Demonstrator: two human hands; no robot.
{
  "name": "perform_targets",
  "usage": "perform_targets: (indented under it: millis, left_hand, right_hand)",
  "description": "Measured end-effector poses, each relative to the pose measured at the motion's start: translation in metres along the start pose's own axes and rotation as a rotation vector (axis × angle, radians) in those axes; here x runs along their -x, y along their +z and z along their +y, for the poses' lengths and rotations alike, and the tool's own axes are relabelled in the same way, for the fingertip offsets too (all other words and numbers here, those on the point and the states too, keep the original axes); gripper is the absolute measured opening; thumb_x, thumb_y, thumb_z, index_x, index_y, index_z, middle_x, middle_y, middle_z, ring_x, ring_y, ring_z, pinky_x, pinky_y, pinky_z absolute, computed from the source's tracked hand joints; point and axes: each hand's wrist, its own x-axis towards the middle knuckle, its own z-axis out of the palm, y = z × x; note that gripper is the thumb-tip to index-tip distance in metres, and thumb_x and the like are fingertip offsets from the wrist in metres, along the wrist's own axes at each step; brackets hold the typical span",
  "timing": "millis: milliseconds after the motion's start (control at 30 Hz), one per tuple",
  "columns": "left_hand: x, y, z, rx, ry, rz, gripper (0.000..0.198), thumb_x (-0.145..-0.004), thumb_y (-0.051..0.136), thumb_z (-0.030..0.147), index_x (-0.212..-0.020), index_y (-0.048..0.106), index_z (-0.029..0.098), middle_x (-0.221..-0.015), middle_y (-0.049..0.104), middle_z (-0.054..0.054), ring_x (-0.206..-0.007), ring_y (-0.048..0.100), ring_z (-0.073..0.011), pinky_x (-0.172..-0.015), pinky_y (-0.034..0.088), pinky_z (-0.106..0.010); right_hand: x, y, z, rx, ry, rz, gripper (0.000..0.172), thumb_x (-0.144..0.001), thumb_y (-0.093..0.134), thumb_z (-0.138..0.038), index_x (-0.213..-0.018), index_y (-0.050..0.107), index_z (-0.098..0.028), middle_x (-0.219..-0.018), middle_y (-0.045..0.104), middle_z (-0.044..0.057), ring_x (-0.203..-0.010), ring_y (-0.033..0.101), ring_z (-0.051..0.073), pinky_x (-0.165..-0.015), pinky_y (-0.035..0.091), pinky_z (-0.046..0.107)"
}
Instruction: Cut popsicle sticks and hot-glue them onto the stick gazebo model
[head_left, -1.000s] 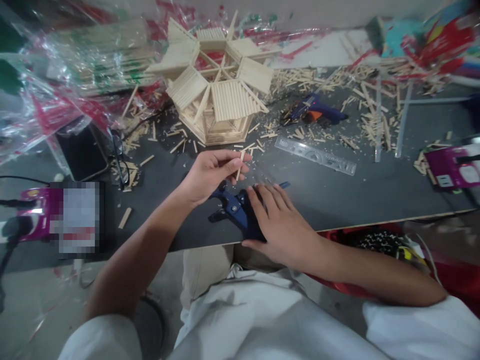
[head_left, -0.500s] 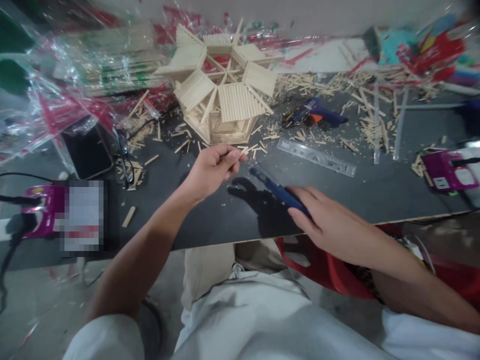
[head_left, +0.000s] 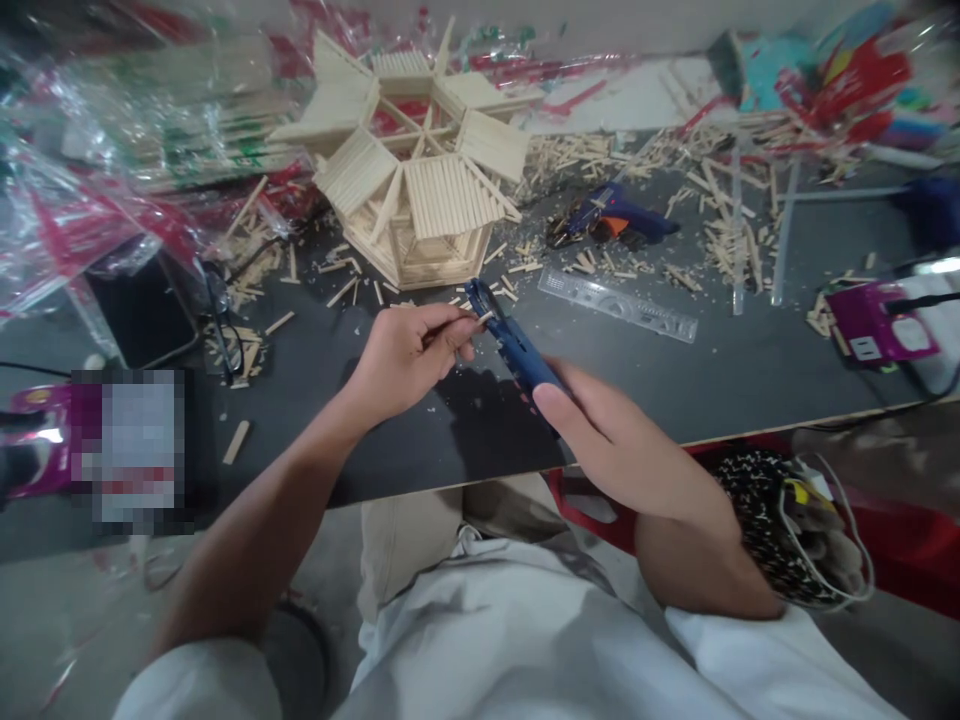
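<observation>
My left hand [head_left: 414, 358] pinches a short wooden stick [head_left: 484, 318] between thumb and fingers, with much of it hidden by them. My right hand [head_left: 592, 410] is wrapped round a blue hand cutter [head_left: 517, 350], which slants up and left. The cutter's head is at the free end of the stick; I cannot tell whether the jaws are closed on it. Just beyond both hands stands a model building of wooden sticks [head_left: 427, 230], its slatted roof panels [head_left: 454, 195] spread round an open centre.
A clear ruler [head_left: 619, 305] and a blue glue gun [head_left: 630, 218] lie right of the model, among scattered stick offcuts [head_left: 577, 160]. Glue sticks [head_left: 784, 235] and a purple power socket [head_left: 881, 325] lie farther right. Glasses [head_left: 225, 325], a phone [head_left: 146, 310] and plastic wrapping [head_left: 97, 200] are on the left.
My right hand has moved left and up, bringing the cutter's head to the stick. My left hand still pinches the stick. The view has shifted slightly.
</observation>
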Motion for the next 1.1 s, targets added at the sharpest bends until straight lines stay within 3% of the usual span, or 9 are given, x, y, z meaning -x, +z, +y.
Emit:
perform_targets:
  millis: [233, 400, 667, 900, 1100]
  left_hand:
    - [0.0, -0.002, 0.004, -0.033, -0.003, -0.006, 0.034, -0.098, 0.057, 0.033, -0.07, 0.067, 0.016, -0.048, 0.053, 0.002, -0.045, 0.048, -0.0086, -0.049, 0.036, -0.021]
    - [0.0, -0.002, 0.003, -0.036, -0.016, -0.005, 0.035, -0.098, 0.056, 0.032, -0.068, 0.065, 0.016, -0.047, 0.053, 0.002, -0.045, 0.048, -0.009, -0.049, 0.036, -0.022]
    - [0.0, 0.0, -0.002, -0.045, -0.016, 0.005, 0.037, -0.098, 0.055, 0.033, -0.066, 0.064, 0.017, -0.049, 0.054, 0.001, -0.049, 0.051, -0.0106, -0.05, 0.037, -0.023]
    - [0.0, 0.001, -0.003, -0.076, -0.015, 0.015, 0.037, -0.099, 0.054, 0.033, -0.067, 0.065, 0.017, -0.055, 0.062, -0.001, -0.051, 0.054, -0.011, -0.051, 0.038, -0.022]
    - [0.001, 0.002, -0.004, -0.086, -0.023, 0.018, 0.035, -0.098, 0.055, 0.032, -0.067, 0.064, 0.017, -0.059, 0.065, -0.001, -0.051, 0.054, -0.0102, -0.051, 0.037, -0.022]
  right_hand:
    - [0.0, 0.006, 0.004, 0.037, 0.003, 0.036, 0.05, -0.108, 0.037, -0.055, -0.131, 0.063, -0.019, -0.102, 0.071, 0.01, -0.107, 0.068, 0.027, -0.102, 0.051, 0.045]
    - [-0.001, 0.006, 0.002, 0.051, 0.009, 0.011, 0.047, -0.108, 0.037, -0.053, -0.132, 0.061, -0.021, -0.121, 0.071, 0.012, -0.11, 0.067, 0.026, -0.103, 0.051, 0.044]
    - [-0.005, 0.008, 0.001, 0.086, 0.026, 0.017, 0.042, -0.107, 0.037, -0.055, -0.101, 0.062, -0.021, -0.117, 0.071, 0.013, -0.111, 0.066, 0.028, -0.101, 0.051, 0.047]
    - [-0.004, 0.012, -0.001, 0.103, 0.009, 0.023, 0.05, -0.108, 0.037, -0.051, -0.14, 0.059, -0.02, -0.133, 0.068, 0.014, -0.118, 0.064, 0.03, -0.105, 0.049, 0.048]
    - [-0.006, 0.016, 0.0, 0.145, 0.03, 0.059, 0.055, -0.107, 0.038, -0.052, -0.144, 0.058, -0.017, -0.133, 0.068, 0.015, -0.122, 0.063, 0.031, -0.106, 0.049, 0.049]
